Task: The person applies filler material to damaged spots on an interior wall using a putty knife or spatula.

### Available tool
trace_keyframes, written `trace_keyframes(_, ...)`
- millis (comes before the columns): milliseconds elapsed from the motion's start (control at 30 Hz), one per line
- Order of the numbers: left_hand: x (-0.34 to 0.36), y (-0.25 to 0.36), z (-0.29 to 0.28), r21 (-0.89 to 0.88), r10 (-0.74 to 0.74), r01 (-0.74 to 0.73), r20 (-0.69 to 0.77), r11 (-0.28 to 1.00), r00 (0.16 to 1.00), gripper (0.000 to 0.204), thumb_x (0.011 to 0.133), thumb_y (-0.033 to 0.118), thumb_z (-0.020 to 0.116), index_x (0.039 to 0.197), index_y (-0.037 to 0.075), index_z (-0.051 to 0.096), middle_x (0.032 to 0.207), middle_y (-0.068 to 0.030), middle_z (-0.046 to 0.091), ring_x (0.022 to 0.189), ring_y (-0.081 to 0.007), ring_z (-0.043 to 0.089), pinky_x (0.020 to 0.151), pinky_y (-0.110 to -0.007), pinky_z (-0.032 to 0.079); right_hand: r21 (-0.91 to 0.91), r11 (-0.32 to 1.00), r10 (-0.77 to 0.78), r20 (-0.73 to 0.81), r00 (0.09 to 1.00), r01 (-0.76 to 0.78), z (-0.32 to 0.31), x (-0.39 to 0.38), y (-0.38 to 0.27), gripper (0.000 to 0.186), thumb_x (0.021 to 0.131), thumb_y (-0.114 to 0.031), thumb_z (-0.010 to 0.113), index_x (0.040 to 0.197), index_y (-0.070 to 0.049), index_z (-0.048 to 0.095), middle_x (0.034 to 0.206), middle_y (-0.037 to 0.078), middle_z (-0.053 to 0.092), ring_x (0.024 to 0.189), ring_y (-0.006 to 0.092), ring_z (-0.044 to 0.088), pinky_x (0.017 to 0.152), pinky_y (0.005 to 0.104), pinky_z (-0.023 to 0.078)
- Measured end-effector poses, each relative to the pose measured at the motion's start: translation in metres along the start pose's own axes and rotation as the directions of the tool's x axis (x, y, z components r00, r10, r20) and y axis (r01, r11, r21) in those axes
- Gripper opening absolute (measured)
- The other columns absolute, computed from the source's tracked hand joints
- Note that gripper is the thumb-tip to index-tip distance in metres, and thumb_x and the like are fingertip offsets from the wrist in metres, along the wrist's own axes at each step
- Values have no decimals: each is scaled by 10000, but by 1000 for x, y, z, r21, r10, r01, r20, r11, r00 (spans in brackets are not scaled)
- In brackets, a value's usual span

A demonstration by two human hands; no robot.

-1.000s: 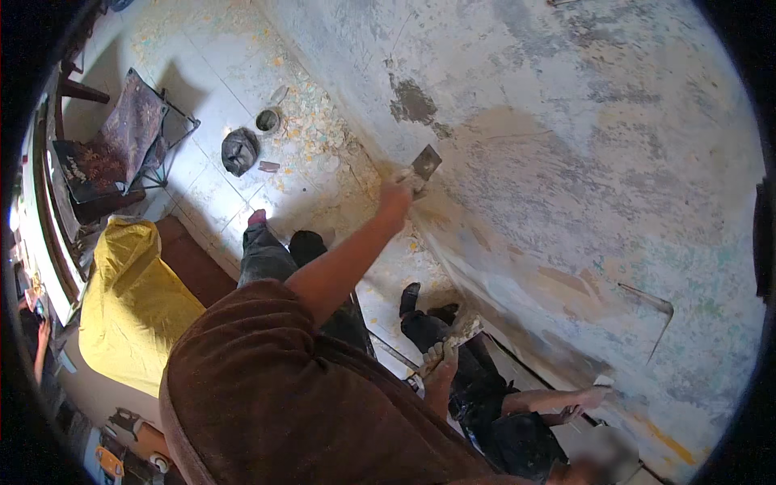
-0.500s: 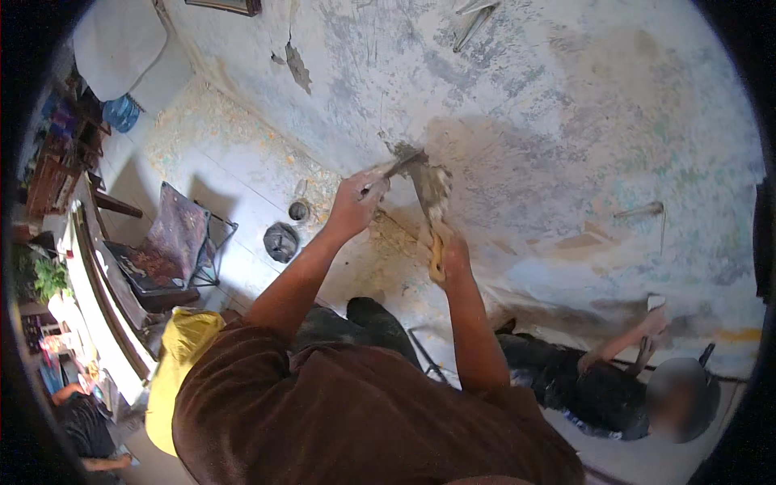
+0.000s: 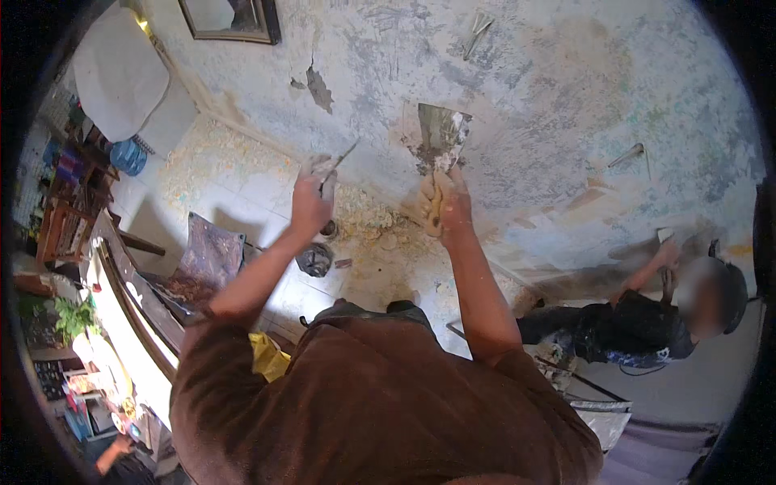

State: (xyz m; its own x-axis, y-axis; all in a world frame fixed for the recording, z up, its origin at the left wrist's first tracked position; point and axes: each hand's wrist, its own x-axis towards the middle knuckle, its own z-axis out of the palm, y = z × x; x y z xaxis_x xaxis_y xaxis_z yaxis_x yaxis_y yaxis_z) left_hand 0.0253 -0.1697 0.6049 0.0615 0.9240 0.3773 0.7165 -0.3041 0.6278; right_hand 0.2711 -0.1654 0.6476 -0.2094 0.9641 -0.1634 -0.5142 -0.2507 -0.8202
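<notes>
My left hand (image 3: 312, 200) is closed around a thin scraper (image 3: 347, 152), seen nearly edge-on and held off to the left. My right hand (image 3: 454, 206) grips a wide putty knife (image 3: 443, 125) by its yellowish handle. The broad metal blade points up, with wet grey plaster smeared along its lower part. It lies in front of the patchy white and grey wall (image 3: 533, 105); whether it touches the wall I cannot tell. The two tools are apart from each other.
Below my left arm a dark bucket (image 3: 314, 259) stands on the floor, near scattered flakes (image 3: 380, 234). A stained folding stool (image 3: 214, 246) is farther left. At right another person (image 3: 622, 327) works low against the wall. A framed piece (image 3: 271, 20) hangs upper left, and metal brackets (image 3: 477, 36) stick out.
My left hand has drawn its scraper leftward, away from the putty knife. The right hand has raised and turned the putty knife, so its blade faces the view. The whole view has shifted.
</notes>
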Motion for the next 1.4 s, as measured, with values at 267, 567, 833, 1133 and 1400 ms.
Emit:
trace_keyframes(267, -41, 93, -3, -860, -518, 383, 509, -336, 687, 84, 887, 104, 567, 912, 26, 546, 724, -25, 562, 584, -102, 517, 532, -209, 466, -730, 457, -726, 24, 688, 508, 15, 2, 78, 246, 940, -240, 452, 1110, -64, 433, 743, 18, 487, 607, 94, 495, 507, 249, 398)
trace_keyframes(567, -15, 107, -7, -876, -455, 282, 451, -391, 768, 132, 910, 77, 524, 1014, -6, 522, 814, -46, 533, 650, -117, 529, 578, -205, 492, -469, 823, -423, -131, 897, 320, 20, -29, 91, 346, 933, -231, 464, 1195, -5, 456, 955, 123, 592, 822, 203, 571, 726, 333, 457)
trace_keyframes(833, 12, 88, 23, -875, -403, 351, 469, -334, 786, 169, 897, 102, 551, 1041, 14, 551, 829, -51, 576, 690, -144, 571, 617, -258, 501, -927, 374, -534, -253, 807, -44, -177, -77, 127, 342, 885, -154, 516, 1208, -58, 458, 820, 92, 556, 687, 200, 546, 602, 340, 464)
trace_keyframes(1133, -14, 21, 208, -821, -628, 555, 504, -134, 593, 253, 889, 136, 541, 1129, 55, 551, 922, -40, 605, 772, -156, 585, 670, -301, 505, 129, 974, 214, -784, 582, -184, -291, -217, 94, 241, 925, -293, 495, 747, -140, 442, 606, -3, 440, 447, 134, 420, 317, 270, 308)
trace_keyframes(1400, -21, -86, 549, -862, -656, 503, 416, -64, 629, 317, 862, 219, 604, 1136, 83, 518, 994, -86, 569, 881, -175, 561, 678, -331, 506, 196, 897, 342, -876, 340, -397, -337, -213, 28, 334, 918, -414, 445, 682, -179, 414, 530, -34, 358, 386, 123, 355, 287, 271, 207)
